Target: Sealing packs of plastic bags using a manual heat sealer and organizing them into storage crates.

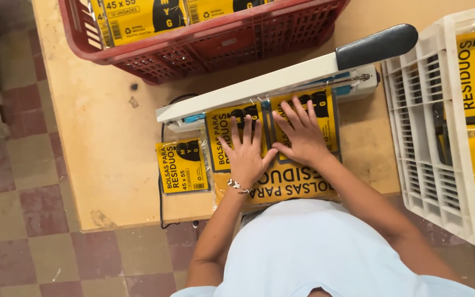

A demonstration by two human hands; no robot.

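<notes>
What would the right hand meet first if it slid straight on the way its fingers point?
Probably the white sealer arm: the right hand lies flat on a yellow packet, fingers aimed up at the arm just beyond, though the height gap is unclear.

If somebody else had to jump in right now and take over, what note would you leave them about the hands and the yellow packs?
Left hand: flat, fingers spread, pressing on a yellow bag pack under the sealer arm. It grips nothing.
Right hand: flat on the neighbouring pack, also gripping nothing.
The sealer arm, with its black handle, is raised above the packs' far ends.
A larger yellow pack lies beneath the wrists.
One small pack lies loose on the wooden table, left of the hands.
The red crate and the white crate both hold more yellow packs.
Whether the packs under the hands are sealed cannot be told.
</notes>
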